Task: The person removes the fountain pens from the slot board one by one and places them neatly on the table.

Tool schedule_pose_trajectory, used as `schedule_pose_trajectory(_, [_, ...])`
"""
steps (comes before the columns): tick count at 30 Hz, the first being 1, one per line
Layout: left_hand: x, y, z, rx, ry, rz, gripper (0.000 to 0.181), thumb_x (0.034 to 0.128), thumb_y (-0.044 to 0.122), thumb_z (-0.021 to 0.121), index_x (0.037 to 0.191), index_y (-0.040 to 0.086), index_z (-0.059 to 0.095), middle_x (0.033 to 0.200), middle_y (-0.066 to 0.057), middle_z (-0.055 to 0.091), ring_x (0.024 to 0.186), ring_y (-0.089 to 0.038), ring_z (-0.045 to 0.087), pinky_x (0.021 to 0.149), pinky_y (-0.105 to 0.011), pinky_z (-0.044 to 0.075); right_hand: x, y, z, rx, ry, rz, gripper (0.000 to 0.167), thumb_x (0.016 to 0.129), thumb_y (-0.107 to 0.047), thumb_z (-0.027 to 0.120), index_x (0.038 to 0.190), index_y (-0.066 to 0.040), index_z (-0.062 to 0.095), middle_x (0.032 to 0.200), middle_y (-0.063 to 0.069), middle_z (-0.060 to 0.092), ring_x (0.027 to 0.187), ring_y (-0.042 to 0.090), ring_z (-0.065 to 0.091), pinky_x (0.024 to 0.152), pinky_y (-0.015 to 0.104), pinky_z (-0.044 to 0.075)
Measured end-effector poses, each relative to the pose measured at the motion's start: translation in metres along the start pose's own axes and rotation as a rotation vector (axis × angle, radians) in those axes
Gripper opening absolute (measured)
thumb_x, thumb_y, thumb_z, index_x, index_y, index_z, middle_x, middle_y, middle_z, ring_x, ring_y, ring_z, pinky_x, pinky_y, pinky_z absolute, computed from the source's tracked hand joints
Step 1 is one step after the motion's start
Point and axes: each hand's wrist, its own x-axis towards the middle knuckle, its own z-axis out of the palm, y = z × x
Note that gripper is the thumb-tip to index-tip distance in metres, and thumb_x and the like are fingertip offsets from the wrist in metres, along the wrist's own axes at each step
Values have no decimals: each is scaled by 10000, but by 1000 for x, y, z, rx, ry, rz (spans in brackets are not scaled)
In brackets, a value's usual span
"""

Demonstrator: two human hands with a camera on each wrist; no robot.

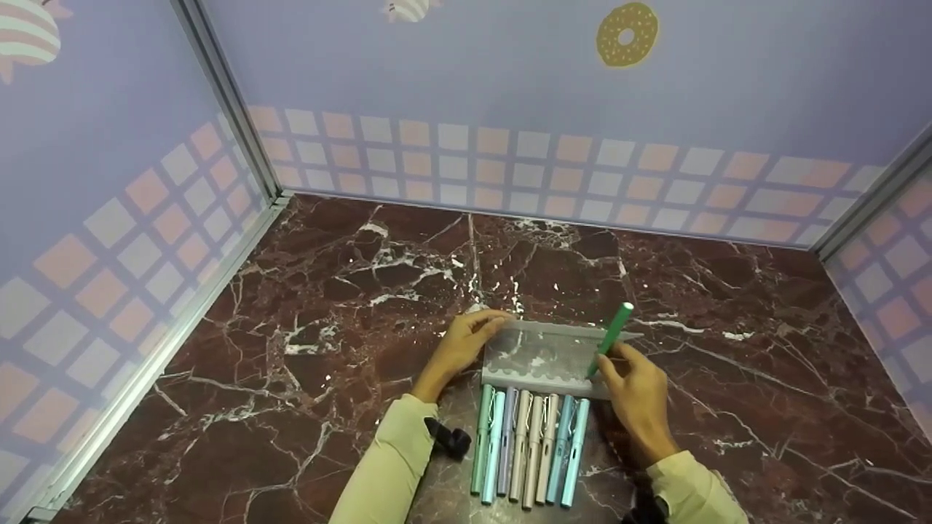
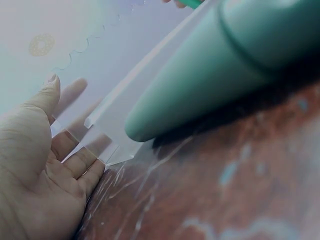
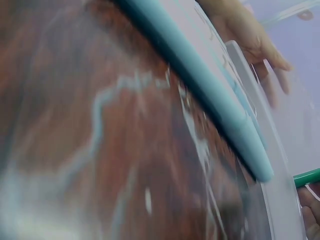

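Observation:
A clear plastic pen holder [image 1: 542,349] with a scalloped front strip stands on the table. My left hand [image 1: 464,345] holds its left end; in the left wrist view, the fingers show through the plastic behind it and the thumb [image 2: 47,97] is on the near side. My right hand [image 1: 639,389] pinches a green pen [image 1: 616,331] near its lower end, slanted upward over the holder's right part. In front of the holder several capped pens lie side by side, among them a dark green pen [image 1: 480,440], a beige pen [image 1: 533,451] and a light blue pen [image 3: 220,95].
The dark red marbled table [image 1: 349,291] carries white veins and specks. Patterned panels [image 1: 510,80] enclose it at the back and both sides, joined by metal rails [image 1: 237,102]. A black wrist strap [image 1: 448,439] sits on the left sleeve [image 1: 386,466].

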Motion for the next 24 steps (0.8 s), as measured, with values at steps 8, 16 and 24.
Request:
schedule_pose_trajectory(8, [0, 0, 1, 8, 2, 16, 275, 1026, 127, 555, 1186, -56, 682, 930, -364, 581, 801, -371, 510, 727, -249, 443, 1, 19, -24, -47, 62, 21, 64, 917, -74, 716, 967, -44, 742, 859, 120, 760, 638, 65, 665, 548, 137, 476])
schedule_pose_trajectory(16, [4, -11, 1, 4, -4, 29, 287, 1031, 163, 559, 1186, -39, 691, 919, -329, 607, 797, -373, 527, 740, -275, 458, 2, 33, -42, -140, 136, 45, 61, 912, -132, 736, 955, -93, 755, 885, 96, 771, 691, 26, 647, 678, 274, 488])
schedule_pose_trajectory(24, [11, -36, 1, 33, 9, 17, 287, 1016, 252, 584, 1184, 64, 721, 933, -232, 647, 801, -191, 532, 760, -271, 480, -3, 39, -48, -165, 144, 56, 51, 905, -142, 745, 932, -101, 755, 870, 76, 773, 719, 65, 671, 703, 275, 494])
